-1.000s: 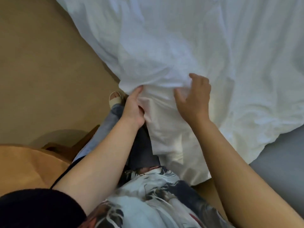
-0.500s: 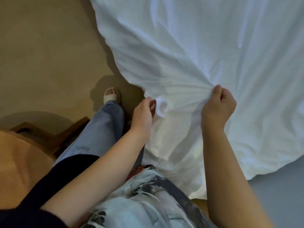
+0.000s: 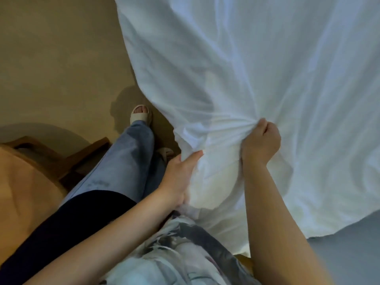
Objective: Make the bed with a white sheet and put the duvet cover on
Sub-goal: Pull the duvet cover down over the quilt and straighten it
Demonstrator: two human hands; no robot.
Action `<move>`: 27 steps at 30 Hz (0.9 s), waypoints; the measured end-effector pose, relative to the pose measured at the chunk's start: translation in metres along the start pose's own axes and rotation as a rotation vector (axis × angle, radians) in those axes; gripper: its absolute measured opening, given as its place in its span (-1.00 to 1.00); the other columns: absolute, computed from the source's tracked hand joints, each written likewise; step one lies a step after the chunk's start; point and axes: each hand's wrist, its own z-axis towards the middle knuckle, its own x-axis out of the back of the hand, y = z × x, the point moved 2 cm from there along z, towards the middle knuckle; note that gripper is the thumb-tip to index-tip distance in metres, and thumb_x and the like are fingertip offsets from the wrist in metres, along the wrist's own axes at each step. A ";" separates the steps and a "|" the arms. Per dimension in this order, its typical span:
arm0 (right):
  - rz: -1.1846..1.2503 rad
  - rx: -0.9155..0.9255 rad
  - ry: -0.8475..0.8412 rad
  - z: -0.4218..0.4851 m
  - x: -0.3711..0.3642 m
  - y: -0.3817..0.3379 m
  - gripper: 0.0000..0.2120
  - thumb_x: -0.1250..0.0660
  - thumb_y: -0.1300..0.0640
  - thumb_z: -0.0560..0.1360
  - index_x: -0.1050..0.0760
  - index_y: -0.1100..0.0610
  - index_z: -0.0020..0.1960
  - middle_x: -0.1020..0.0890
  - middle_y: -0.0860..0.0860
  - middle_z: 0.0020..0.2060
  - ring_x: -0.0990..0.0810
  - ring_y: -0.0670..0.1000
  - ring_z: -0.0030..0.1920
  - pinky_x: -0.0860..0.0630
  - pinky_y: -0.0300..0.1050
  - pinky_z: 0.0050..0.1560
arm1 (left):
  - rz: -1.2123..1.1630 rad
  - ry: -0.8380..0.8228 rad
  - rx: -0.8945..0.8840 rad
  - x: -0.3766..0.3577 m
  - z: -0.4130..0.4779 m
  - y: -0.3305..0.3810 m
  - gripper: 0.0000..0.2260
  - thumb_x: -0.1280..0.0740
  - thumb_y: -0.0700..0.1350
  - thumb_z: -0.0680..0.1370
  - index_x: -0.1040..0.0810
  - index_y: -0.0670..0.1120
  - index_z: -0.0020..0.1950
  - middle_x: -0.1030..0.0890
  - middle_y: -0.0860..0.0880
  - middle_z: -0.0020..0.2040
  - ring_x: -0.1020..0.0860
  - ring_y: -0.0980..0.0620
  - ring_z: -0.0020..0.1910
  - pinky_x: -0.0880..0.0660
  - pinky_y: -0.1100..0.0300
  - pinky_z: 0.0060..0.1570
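- Your right hand is clenched in a fist round a bunch of the white creased fabric sheet.
- Your left hand, nearer you and further left, holds its near fold with the thumb on top; the fingers are hidden.
- The sheet fans from both hands to the far right, above the grey bed surface and the tan floor.
- The right hand sits closer to the bulk, so I judge it leads the pull.

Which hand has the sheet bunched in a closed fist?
The right hand, fisted round gathered white sheet; the left hand pinches the edge, thumb on top.
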 end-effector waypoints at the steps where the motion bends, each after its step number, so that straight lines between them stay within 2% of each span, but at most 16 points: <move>1: -0.040 -0.011 -0.047 -0.008 -0.008 0.005 -0.69 -0.09 0.14 0.62 -0.47 0.27 -0.17 -0.57 0.19 -0.21 -0.48 0.15 -0.17 -0.17 -0.17 -0.23 | 0.030 0.045 0.024 0.006 0.005 0.002 -0.93 -0.38 -0.06 0.51 -0.62 0.00 -0.04 -0.69 -0.03 -0.08 -0.66 -0.02 -0.12 -0.57 0.19 -0.22; 4: -0.207 -0.013 -0.188 -0.013 -0.024 0.012 -0.67 -0.03 0.10 0.64 -0.48 0.27 -0.06 -0.59 0.23 -0.09 -0.50 0.17 -0.09 -0.12 -0.18 -0.23 | 0.246 0.077 0.061 0.016 0.039 0.028 -0.78 -0.36 -0.07 0.52 -0.53 -0.08 0.13 -0.63 -0.04 0.01 -0.59 0.03 -0.07 -0.50 0.21 -0.21; 6: -0.287 -0.003 -0.214 -0.001 -0.028 0.012 -0.66 -0.02 0.08 0.63 -0.49 0.25 0.00 -0.60 0.20 -0.06 -0.50 0.15 -0.09 -0.22 -0.11 -0.16 | 0.293 0.060 0.044 0.020 0.062 0.050 -0.78 -0.38 -0.09 0.49 -0.49 -0.09 0.10 -0.62 -0.03 -0.04 -0.57 0.03 -0.09 -0.48 0.21 -0.25; 7: -0.314 0.013 -0.217 0.004 -0.030 0.010 -0.68 -0.03 0.08 0.63 -0.48 0.23 0.01 -0.60 0.19 -0.05 -0.51 0.16 -0.07 -0.27 -0.08 -0.13 | 0.234 0.033 0.025 0.023 0.072 0.062 -0.83 -0.37 -0.08 0.49 -0.50 -0.08 0.04 -0.64 -0.01 -0.12 -0.59 0.03 -0.14 -0.49 0.23 -0.30; 9: -0.315 0.071 -0.232 0.008 -0.033 0.001 -0.81 -0.09 0.15 0.59 -0.45 0.19 -0.02 -0.56 0.14 -0.06 -0.53 0.18 -0.03 -0.34 -0.07 -0.10 | -0.041 0.004 -0.003 0.028 0.090 0.091 -0.84 -0.36 0.00 0.47 -0.55 -0.06 -0.04 -0.69 0.03 -0.23 -0.65 0.03 -0.27 -0.52 0.30 -0.37; 11: -0.228 0.170 -0.246 0.007 -0.036 -0.015 -0.86 -0.15 0.26 0.52 -0.44 0.18 0.02 -0.48 0.07 -0.06 -0.51 0.16 0.00 -0.41 -0.04 -0.03 | -0.258 0.039 -0.007 0.030 0.107 0.118 -0.74 -0.35 0.13 0.47 -0.58 -0.03 0.00 -0.71 0.01 -0.16 -0.68 0.01 -0.21 -0.59 0.19 -0.26; 12: -0.170 0.223 -0.262 0.004 -0.037 -0.024 -0.80 -0.17 0.28 0.50 -0.44 0.20 0.10 -0.44 0.07 -0.02 -0.49 0.15 0.04 -0.43 -0.02 0.05 | -0.291 0.067 0.005 0.028 0.113 0.128 -0.69 -0.33 0.16 0.49 -0.58 -0.03 0.06 -0.70 -0.03 -0.06 -0.68 -0.02 -0.12 -0.61 0.13 -0.13; 14: -0.070 0.338 -0.307 -0.003 -0.042 -0.053 -0.66 -0.23 0.18 0.51 -0.39 0.22 0.27 -0.43 0.11 0.10 -0.44 0.14 0.14 -0.41 0.02 0.20 | -0.325 0.133 0.055 0.024 0.122 0.143 -0.62 -0.32 0.15 0.52 -0.56 -0.07 0.20 -0.65 -0.09 0.10 -0.63 -0.08 0.04 -0.54 0.05 0.11; 17: -0.046 0.456 -0.413 -0.012 -0.061 -0.099 -0.42 -0.32 -0.10 0.47 -0.30 0.17 0.37 -0.42 0.07 0.20 -0.39 0.04 0.22 -0.34 -0.12 0.20 | -0.371 0.170 0.038 0.027 0.118 0.152 -0.69 -0.37 0.07 0.51 -0.60 -0.12 0.10 -0.69 -0.11 -0.05 -0.65 -0.09 -0.07 -0.57 0.10 -0.03; 19: -0.135 0.489 -0.471 -0.014 -0.079 -0.121 -0.44 -0.32 -0.18 0.45 -0.33 0.17 0.28 -0.45 0.04 0.10 -0.43 0.03 0.10 -0.38 -0.13 0.06 | -0.298 0.281 -0.061 0.044 0.106 0.155 -0.73 -0.42 -0.01 0.45 -0.61 -0.14 0.07 -0.68 -0.12 -0.07 -0.65 -0.11 -0.08 -0.59 0.11 -0.09; 21: -0.193 0.462 -0.522 -0.012 -0.095 -0.134 -0.62 -0.26 -0.15 0.51 -0.30 0.15 0.03 -0.46 0.00 -0.12 -0.47 0.07 -0.11 -0.37 -0.06 -0.13 | -0.229 0.442 -0.240 0.068 0.089 0.159 -0.84 -0.44 -0.09 0.43 -0.61 -0.10 -0.03 -0.69 -0.08 -0.13 -0.66 -0.08 -0.14 -0.58 0.16 -0.23; 22: -0.217 0.432 -0.549 -0.009 -0.101 -0.137 -0.67 -0.20 -0.13 0.54 -0.25 0.13 -0.04 -0.45 -0.01 -0.19 -0.47 0.09 -0.17 -0.36 -0.05 -0.17 | -0.266 0.431 -0.314 0.076 0.080 0.163 -0.88 -0.43 -0.11 0.44 -0.60 -0.08 -0.05 -0.69 -0.06 -0.14 -0.67 -0.07 -0.14 -0.59 0.13 -0.21; 24: -0.275 0.402 -0.580 -0.004 -0.110 -0.141 -0.71 -0.12 -0.09 0.60 -0.24 0.14 -0.09 -0.46 0.01 -0.26 -0.46 0.11 -0.20 -0.35 -0.05 -0.17 | -0.384 0.259 -0.336 0.079 0.073 0.169 -0.89 -0.38 -0.07 0.49 -0.63 -0.07 -0.03 -0.69 -0.07 -0.05 -0.66 -0.08 -0.05 -0.59 0.03 -0.03; 26: -0.189 0.335 -0.571 0.002 -0.111 -0.146 -0.70 -0.12 -0.01 0.61 -0.25 0.14 -0.23 -0.41 -0.01 -0.36 -0.41 0.05 -0.27 -0.32 -0.09 -0.21 | -0.455 0.007 -0.218 0.066 0.077 0.176 -0.79 -0.28 0.01 0.55 -0.66 -0.05 0.00 -0.68 -0.07 0.03 -0.64 -0.07 0.04 -0.55 0.02 0.08; 27: -0.096 0.306 -0.537 0.005 -0.107 -0.150 -0.67 -0.13 0.04 0.61 -0.21 0.11 -0.30 -0.35 -0.03 -0.40 -0.37 -0.03 -0.33 -0.29 -0.14 -0.25 | -0.440 -0.047 -0.144 0.058 0.084 0.178 -0.75 -0.24 0.04 0.57 -0.67 -0.04 -0.02 -0.68 -0.06 0.01 -0.64 -0.06 0.02 -0.54 0.04 0.07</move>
